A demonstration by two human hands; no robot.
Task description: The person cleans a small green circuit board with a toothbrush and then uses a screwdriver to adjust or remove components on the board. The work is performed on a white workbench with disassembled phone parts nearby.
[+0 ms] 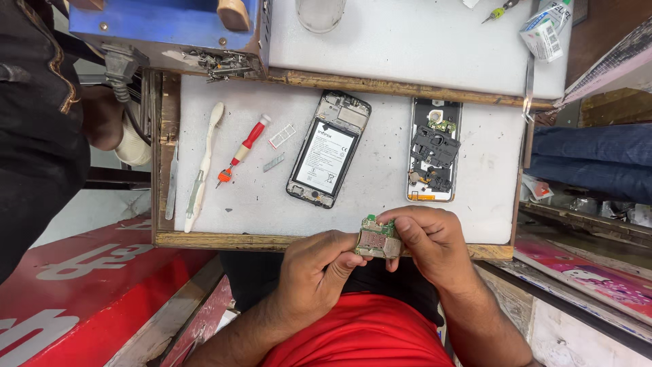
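Observation:
A small green circuit board with metal shields is held between both hands at the near edge of the work mat. My left hand pinches its left side; my right hand grips its right side and top. Beyond them on the white mat lies an opened phone body with its battery showing. To its right lies the phone's back cover with black plastic parts piled in it.
A red-handled screwdriver, a white toothbrush, a SIM tray and a metal strip lie on the mat's left. Another person in black stands at far left. A blue box with loose screws sits behind.

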